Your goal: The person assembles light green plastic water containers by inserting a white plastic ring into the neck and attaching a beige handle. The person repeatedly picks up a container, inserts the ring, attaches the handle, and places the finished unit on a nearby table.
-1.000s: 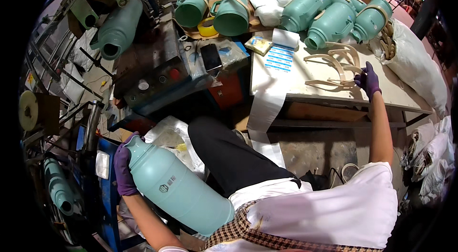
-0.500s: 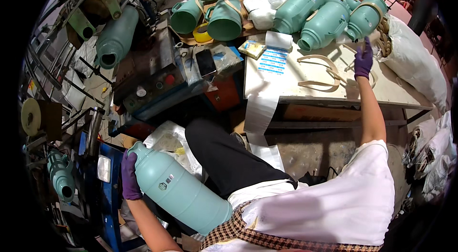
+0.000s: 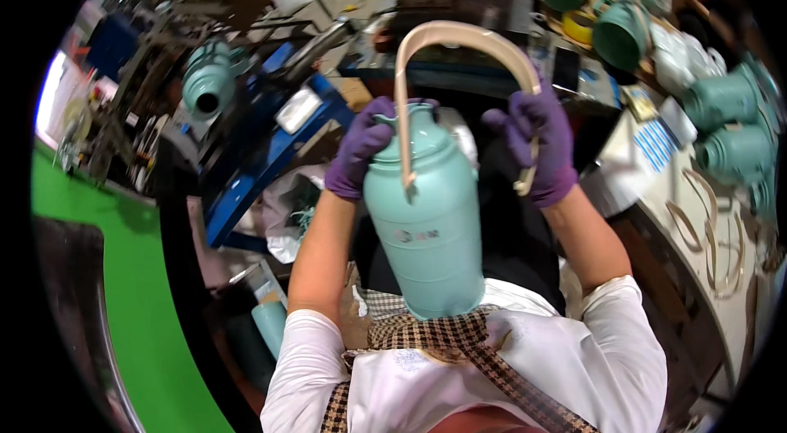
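1. The left hand (image 3: pixel 358 156) in a purple glove is wrapping its grip around the shoulder of the big mint-green metal jug (image 3: pixel 428 216), which is standing against the person's lap.
2. The right hand (image 3: pixel 543 140) is closing its grip on the curved cream plastic handle (image 3: pixel 459 44), hiding part of it.
3. The jug's mouth is hard to see.

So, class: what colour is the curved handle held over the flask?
Cream curved handle, clearest in the head view.

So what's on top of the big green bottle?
A curved cream plastic handle arches over the tall mint-green flask. The purple-gloved left hand covers the flask's neck, so its mouth is hidden. The right hand grips the handle's other end.
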A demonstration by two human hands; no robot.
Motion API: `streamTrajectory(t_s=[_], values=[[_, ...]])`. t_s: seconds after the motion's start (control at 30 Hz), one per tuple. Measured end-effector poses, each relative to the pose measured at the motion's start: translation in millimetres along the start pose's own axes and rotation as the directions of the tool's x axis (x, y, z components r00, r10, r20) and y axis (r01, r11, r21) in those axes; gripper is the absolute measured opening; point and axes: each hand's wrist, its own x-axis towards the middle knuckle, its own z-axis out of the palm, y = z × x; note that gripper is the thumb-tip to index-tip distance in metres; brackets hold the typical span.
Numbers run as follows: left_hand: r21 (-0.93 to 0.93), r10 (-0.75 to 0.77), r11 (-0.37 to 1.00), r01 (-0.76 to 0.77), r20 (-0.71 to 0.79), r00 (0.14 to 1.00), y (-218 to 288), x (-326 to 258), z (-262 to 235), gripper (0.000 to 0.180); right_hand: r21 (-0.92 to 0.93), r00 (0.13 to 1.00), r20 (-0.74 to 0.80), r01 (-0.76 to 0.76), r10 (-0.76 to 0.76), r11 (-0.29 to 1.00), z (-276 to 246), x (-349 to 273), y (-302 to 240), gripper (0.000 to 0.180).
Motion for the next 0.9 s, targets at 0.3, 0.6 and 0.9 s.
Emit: streamTrajectory(t_s=[0.3, 0.6, 0.9], values=[[-0.129, 0.171, 0.977, -0.167, 0.020, 0.985, 9.8, -47.4, -13.9, 0.038, 0.173, 0.892, 0.337, -0.374, 0.302, 0.911, 66.5, 18.3, 35.8, 0.067], [-0.138, 0.108, 0.981, -0.133, -0.174, 0.979, -1.7, -55.1, -18.7, 0.022, -0.294, 0.627, 0.686, 0.703, -0.369, 0.647, 76.0, -5.2, 32.3, 0.045], [-0.034, 0.135, 0.989, -0.141, -0.129, 0.982, -15.8, -24.6, -11.0, 0.031, -0.353, 0.796, 0.545, 0.501, -0.261, 0.790, 35.6, -0.7, 82.6, 0.035]])
